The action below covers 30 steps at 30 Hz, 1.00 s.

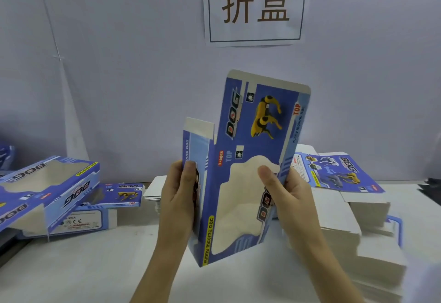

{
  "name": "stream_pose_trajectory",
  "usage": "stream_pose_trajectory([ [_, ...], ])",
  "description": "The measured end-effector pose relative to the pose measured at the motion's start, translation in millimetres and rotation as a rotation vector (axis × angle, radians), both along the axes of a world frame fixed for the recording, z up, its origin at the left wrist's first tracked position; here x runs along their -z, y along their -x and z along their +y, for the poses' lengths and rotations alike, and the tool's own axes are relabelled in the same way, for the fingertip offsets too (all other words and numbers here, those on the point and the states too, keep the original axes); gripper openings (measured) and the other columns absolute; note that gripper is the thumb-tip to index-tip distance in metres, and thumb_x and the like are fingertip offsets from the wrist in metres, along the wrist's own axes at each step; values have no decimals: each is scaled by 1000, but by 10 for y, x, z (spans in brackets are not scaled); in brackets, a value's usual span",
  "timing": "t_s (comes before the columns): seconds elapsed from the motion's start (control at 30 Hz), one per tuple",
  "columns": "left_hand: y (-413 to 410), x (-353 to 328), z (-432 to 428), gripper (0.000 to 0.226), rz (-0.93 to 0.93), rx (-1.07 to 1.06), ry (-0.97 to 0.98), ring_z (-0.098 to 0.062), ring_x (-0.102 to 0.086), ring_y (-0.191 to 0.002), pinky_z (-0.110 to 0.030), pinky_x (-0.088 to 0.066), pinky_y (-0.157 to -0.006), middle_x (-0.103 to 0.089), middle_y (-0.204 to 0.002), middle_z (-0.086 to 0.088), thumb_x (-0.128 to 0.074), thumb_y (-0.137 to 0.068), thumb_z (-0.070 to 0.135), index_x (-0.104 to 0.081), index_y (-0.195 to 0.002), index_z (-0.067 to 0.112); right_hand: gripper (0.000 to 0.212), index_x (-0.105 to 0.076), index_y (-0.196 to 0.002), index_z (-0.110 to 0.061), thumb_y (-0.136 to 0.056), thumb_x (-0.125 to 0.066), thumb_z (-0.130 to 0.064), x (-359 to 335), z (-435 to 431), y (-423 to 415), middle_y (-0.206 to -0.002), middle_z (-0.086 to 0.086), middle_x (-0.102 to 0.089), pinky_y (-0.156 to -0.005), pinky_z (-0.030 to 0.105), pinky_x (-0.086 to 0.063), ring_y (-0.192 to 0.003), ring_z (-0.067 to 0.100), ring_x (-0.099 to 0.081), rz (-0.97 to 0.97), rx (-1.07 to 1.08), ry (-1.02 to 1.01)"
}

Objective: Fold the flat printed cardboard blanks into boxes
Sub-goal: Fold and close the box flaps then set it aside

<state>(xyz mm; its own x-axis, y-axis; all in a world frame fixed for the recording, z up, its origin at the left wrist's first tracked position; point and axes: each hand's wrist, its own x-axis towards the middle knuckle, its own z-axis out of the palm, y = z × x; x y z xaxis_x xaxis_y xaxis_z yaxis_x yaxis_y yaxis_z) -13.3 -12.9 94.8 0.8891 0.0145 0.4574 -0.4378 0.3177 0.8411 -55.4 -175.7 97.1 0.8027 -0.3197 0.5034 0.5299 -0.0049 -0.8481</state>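
I hold a blue printed cardboard blank upright over the white table, partly opened into a sleeve. It has a white window cut-out and a yellow robot dog on its raised top flap. My left hand grips its left side panel, thumb in front. My right hand grips the right edge, thumb pressed on the window face. The blank's lower corner is close to the table; I cannot tell if it touches.
Folded blue boxes lie heaped at the left. A stack of flat blanks stands at the right, one printed side up on top. A smaller white stack sits behind my left hand. A paper sign hangs on the wall.
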Motion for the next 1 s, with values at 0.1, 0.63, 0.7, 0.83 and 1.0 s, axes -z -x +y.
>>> stream_pose_trajectory([
  [0.1,3,-30,25,27,-53,-60,-129,-3,-70,-79,-16,-54,-58,-71,-90,11,-44,-85,46,-55,-99,25,43,-64,-88,-5,-73,-65,-45,28,40,-15,-80,13,-69,-59,43,-57,-78,33,-67,-33,122,-24],
  [0.63,-47,-7,86,57,-431,-246,-561,0,-45,-125,-12,-39,-100,-46,-137,8,-60,-90,14,-37,-141,27,14,-60,-103,-34,-89,-58,-32,26,-144,-88,-85,-30,-70,-75,19,-53,-85,-9,-65,-59,-77,-205],
  [0.7,-67,-9,157,59,-402,-122,-527,-8,-45,-130,-29,-39,-109,-47,-141,9,-59,-91,2,-40,-137,33,13,-62,-102,-35,-94,-58,-25,36,-239,-85,-83,-32,-69,-74,17,-51,-82,-9,-65,-43,-18,-215],
  [0.83,-17,-60,205,41,-156,132,-255,-3,-58,-117,-23,-50,-94,-66,-121,17,-53,-81,43,-60,-120,37,12,-76,-85,-45,-82,-67,-37,-43,-291,-24,-90,-18,-75,-70,15,-53,-82,-1,-69,-60,-10,-113],
  [1.0,-8,-81,137,37,-102,-10,-200,4,-66,-94,-8,-48,-73,-73,-103,15,-67,-74,50,-66,-108,37,26,-74,-99,-27,-78,-66,-39,-50,-278,12,-99,-3,-75,-79,28,-48,-93,12,-66,-32,49,-50],
])
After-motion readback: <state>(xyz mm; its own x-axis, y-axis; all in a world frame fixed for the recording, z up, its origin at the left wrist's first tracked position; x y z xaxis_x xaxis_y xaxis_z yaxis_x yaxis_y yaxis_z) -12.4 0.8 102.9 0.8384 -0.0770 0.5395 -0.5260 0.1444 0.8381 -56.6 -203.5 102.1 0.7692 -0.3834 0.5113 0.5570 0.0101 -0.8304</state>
